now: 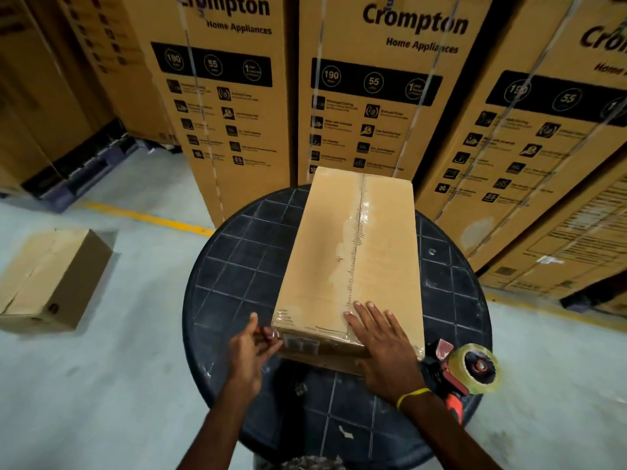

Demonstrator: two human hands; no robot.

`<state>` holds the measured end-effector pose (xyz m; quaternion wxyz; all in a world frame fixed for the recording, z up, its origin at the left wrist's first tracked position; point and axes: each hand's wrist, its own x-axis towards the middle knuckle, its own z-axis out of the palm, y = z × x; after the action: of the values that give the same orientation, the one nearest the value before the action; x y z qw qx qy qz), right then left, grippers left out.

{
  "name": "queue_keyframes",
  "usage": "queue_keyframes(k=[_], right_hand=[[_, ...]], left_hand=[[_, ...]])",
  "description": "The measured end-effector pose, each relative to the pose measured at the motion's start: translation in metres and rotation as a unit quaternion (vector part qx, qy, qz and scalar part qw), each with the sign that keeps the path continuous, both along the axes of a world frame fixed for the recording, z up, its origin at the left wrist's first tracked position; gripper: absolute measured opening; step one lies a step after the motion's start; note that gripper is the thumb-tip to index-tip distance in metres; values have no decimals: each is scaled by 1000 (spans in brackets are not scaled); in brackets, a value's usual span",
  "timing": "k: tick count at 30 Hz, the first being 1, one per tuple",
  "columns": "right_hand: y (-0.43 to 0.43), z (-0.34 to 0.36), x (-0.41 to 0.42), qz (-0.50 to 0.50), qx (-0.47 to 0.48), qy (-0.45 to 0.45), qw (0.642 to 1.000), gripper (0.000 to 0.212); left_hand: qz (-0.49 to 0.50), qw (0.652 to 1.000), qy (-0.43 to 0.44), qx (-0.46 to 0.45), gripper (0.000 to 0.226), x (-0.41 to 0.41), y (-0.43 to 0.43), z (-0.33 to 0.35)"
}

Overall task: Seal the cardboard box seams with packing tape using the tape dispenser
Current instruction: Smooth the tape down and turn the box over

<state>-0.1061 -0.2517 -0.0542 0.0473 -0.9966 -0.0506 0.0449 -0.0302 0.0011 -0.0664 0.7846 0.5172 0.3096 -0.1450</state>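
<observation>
A long brown cardboard box (325, 252) lies on a round dark table (237, 266), with clear tape running down its centre seam. My right hand (383, 347) rests flat and open on the box's near end, fingers spread over the tape. At the near left corner, my left hand (252, 351) touches the box with its fingers pressed against the tape end there. The tape dispenser (471, 371), red and black with a roll of clear tape, lies on the table right of my right wrist, held by neither hand.
Tall printed appliance cartons (373, 96) stand right behind the table. A smaller brown box (51, 283) sits on the grey floor at the left. A yellow floor line (146, 217) runs past it. Pallets with more cartons (51, 96) fill the far left.
</observation>
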Motion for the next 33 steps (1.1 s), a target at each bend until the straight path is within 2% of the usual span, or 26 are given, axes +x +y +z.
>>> queue_keyframes(k=[3, 8, 12, 19, 24, 27, 33], right_hand=[[1, 3, -1, -1, 2, 1, 1000, 102], [3, 6, -1, -3, 4, 2, 1000, 103], [4, 8, -2, -5, 5, 5, 1000, 101], [6, 8, -1, -11, 18, -2, 1000, 99], [6, 10, -2, -11, 29, -9, 999, 98], [6, 10, -2, -11, 27, -13, 999, 98], [6, 8, -1, -17, 31, -19, 999, 100]], left_hand=[[-1, 999, -15, 29, 30, -10, -6, -11], [-33, 991, -52, 119, 47, -9, 4, -12], [-71, 979, -97, 166, 51, -6, 7, 1], [-187, 958, -136, 170, 45, -3, -1, 24], [-197, 960, -99, 171, 48, 0, 0, 25], [-218, 957, -93, 167, 43, -1, 5, 19], [-290, 924, -176, 178, 36, 5, 19, 12]])
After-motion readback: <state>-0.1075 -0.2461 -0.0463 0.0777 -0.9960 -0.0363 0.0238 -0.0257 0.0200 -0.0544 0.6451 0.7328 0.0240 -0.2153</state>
